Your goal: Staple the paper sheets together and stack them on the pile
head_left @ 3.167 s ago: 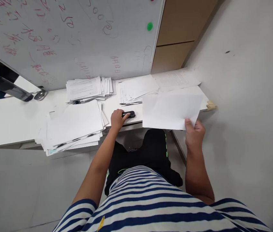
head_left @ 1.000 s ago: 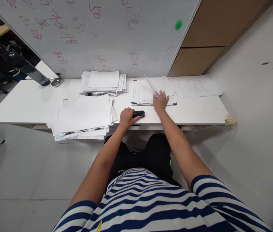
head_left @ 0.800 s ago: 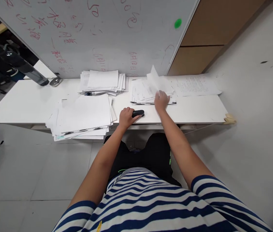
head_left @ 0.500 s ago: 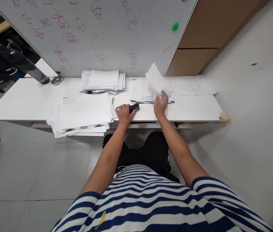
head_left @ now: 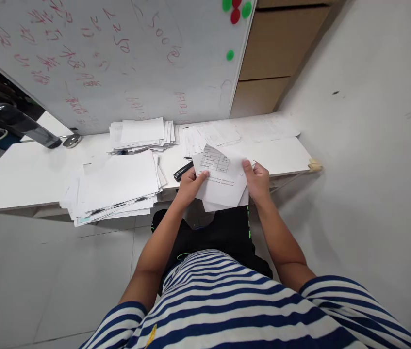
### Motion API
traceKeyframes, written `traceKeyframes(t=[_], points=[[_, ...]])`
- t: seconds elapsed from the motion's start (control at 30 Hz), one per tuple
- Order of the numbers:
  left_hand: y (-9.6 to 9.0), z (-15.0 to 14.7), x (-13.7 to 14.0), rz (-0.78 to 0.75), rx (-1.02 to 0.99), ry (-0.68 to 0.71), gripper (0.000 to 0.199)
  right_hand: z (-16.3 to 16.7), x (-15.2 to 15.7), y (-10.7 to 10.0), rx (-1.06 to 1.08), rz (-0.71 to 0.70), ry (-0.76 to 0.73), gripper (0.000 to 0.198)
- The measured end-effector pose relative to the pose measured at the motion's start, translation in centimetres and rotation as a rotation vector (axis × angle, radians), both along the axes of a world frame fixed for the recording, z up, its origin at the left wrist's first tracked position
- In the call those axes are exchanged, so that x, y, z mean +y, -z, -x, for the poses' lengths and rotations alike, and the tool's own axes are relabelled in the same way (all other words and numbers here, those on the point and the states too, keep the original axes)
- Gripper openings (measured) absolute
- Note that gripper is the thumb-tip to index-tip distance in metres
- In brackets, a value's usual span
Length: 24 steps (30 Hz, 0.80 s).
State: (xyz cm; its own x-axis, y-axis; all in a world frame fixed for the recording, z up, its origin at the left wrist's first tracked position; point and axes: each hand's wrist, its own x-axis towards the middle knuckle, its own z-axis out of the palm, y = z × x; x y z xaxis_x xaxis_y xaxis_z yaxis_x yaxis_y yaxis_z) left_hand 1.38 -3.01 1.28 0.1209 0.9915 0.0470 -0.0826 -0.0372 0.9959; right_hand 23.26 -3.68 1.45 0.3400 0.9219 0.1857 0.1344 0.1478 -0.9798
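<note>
Several printed paper sheets (head_left: pixel 223 189), overlapping at angles, are held up over the desk's front edge; the top one shows a small table and lines of text. My left hand (head_left: pixel 189 186) grips their left side, thumb on top. At the right edge, my right hand (head_left: pixel 257 182) pinches the same sheets. A black stapler (head_left: pixel 183 171) lies on the desk just behind my left hand, partly hidden by it. Beyond the held sheets are loose papers (head_left: pixel 212 134), partly covered.
A large paper stack (head_left: pixel 121 179) overhangs the front edge of the white desk (head_left: pixel 12 174) on the left. Behind it stands a smaller paper stack (head_left: pixel 141 132) against the whiteboard (head_left: pixel 92 48). A dark bottle (head_left: pixel 26 126) leans at far left; a wall (head_left: pixel 365 169) closes the right side.
My left hand has let go of the stapler and taken hold of the sheets. My right hand has brought paper from the back pile toward me. The view has tilted.
</note>
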Motion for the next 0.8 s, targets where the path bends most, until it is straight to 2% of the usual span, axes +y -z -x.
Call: traceKeyframes(t=[0.17,0.23,0.3,0.47,0.5,0.57,0.7,0.8], points=[[-0.1,0.9,-0.6,0.164,-0.137,0.036,0.047,0.4,-1.7,1.7,0.021,0.04,0.063,0.054],[-0.2,1.3,-0.6,0.221,-0.176,0.06,0.047,0.9,-2.5,2.4,0.059,0.036,0.054,0.052],[-0.3,1.4,-0.5,0.245,-0.189,0.026,0.046,1.6,-3.3,3.0,0.089,0.01,0.014,0.053],[0.0,0.6,0.0,0.266,-0.241,-0.146,0.048,3.5,-4.9,4.5,0.2,-0.098,-0.088,0.088],[0.1,0.4,0.1,0.261,-0.256,-0.166,0.05,3.8,-5.1,4.8,0.222,-0.109,-0.099,0.089],[0.2,0.1,0.1,0.244,-0.278,-0.191,0.052,4.1,-5.6,5.2,0.244,-0.104,-0.078,0.076],[0.1,-0.3,-0.2,0.234,-0.289,-0.185,0.053,3.8,-5.9,5.8,0.296,0.0,0.059,0.041],[-0.3,-0.5,-0.3,0.23,-0.303,-0.149,0.053,3.0,-5.8,6.1,0.334,0.024,0.081,0.038]])
